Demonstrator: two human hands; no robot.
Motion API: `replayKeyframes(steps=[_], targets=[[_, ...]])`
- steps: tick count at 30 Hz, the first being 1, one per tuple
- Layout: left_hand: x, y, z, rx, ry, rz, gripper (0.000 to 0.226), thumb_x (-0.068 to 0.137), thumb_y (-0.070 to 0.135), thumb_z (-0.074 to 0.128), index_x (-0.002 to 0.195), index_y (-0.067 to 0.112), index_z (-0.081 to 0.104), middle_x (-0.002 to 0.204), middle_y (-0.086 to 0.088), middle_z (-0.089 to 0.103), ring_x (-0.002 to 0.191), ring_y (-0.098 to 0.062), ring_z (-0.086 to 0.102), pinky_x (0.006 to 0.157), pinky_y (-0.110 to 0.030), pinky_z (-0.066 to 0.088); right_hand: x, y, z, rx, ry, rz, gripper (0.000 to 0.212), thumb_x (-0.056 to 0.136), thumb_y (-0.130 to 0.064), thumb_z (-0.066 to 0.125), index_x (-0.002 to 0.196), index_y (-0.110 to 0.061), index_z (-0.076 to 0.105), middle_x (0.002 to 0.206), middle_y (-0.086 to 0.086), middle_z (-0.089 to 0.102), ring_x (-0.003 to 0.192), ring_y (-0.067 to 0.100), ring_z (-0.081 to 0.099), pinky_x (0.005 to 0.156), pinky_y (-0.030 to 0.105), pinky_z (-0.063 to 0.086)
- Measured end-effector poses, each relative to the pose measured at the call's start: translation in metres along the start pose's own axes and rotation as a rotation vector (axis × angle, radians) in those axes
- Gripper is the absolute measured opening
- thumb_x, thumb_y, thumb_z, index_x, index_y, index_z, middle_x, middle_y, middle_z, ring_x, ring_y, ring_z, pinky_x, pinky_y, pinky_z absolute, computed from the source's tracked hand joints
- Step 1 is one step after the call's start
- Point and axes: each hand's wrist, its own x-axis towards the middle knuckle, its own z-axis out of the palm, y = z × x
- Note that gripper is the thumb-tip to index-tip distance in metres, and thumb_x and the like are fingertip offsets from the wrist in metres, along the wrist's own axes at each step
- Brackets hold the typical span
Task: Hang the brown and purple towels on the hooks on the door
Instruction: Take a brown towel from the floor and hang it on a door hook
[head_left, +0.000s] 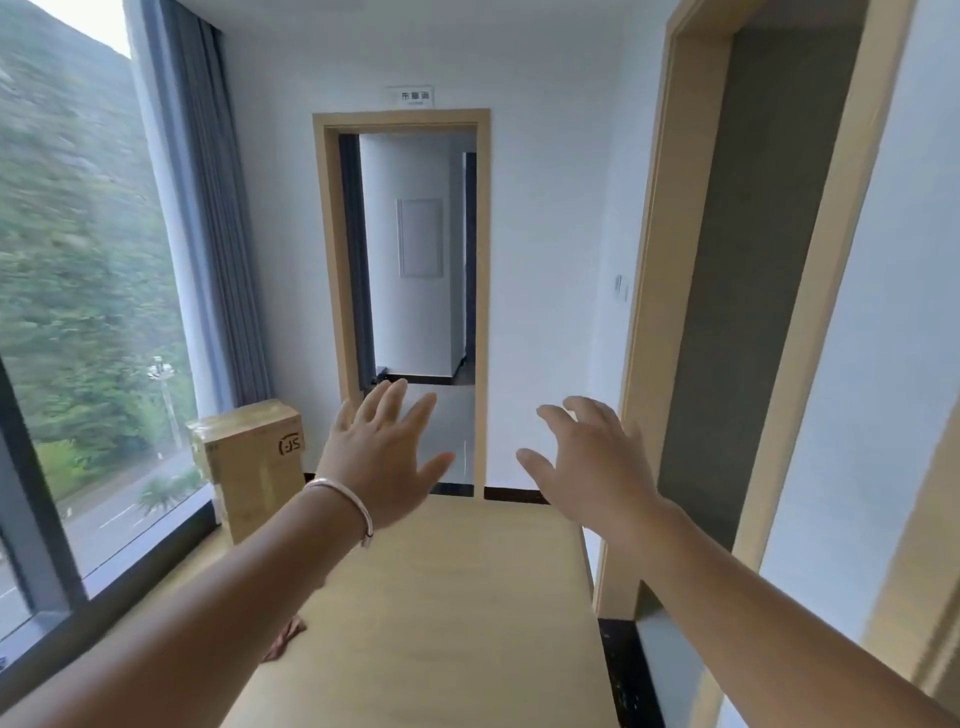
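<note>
Both my arms reach forward over a light wooden table (447, 597). My left hand (382, 452), with a bracelet on its wrist, is held up with fingers spread and holds nothing. My right hand (587, 462) is also open, fingers curled slightly, empty. A small corner of brownish cloth, possibly the brown towel (284, 638), shows on the table under my left forearm; most of it is hidden. No purple towel and no hooks are in view.
An open doorway (410, 291) lies straight ahead beyond the table. A cardboard box (249, 462) stands at the left by a large window (78, 312) with grey curtains. A second wood-framed opening (737, 291) is on the right.
</note>
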Motion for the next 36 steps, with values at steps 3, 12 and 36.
replayKeyframes(steps=[3,12,36], targets=[[0.042,-0.022,0.031,-0.002,0.0,0.042,0.073,0.09,0.068,0.026,0.151,0.031,0.011,0.16,-0.004,0.013,0.147,-0.024,0.008,0.117,-0.051,0.011,0.034,0.001,0.024,-0.039,-0.025,0.035,0.06,0.094,-0.059,0.037,0.145,-0.029,0.033,0.153,0.001,0.029,0.144,0.019,0.017,0.116,0.05,0.015],[0.157,-0.092,0.106,-0.034,-0.016,0.104,0.073,0.09,0.069,0.024,0.151,0.031,0.011,0.16,-0.004,0.012,0.148,-0.025,0.006,0.118,-0.051,0.011,0.16,-0.022,0.084,-0.066,-0.059,0.119,0.06,0.094,-0.057,0.037,0.146,-0.029,0.029,0.154,0.0,0.026,0.144,0.018,0.015,0.116,0.049,0.013],[0.472,-0.069,0.286,-0.017,-0.004,0.118,0.071,0.091,0.066,0.029,0.15,0.03,0.012,0.158,-0.006,0.018,0.146,-0.026,0.014,0.117,-0.053,0.017,0.444,0.138,0.234,-0.068,-0.076,0.099,0.06,0.094,-0.057,0.04,0.146,-0.03,0.029,0.153,0.0,0.027,0.143,0.019,0.018,0.116,0.049,0.014]])
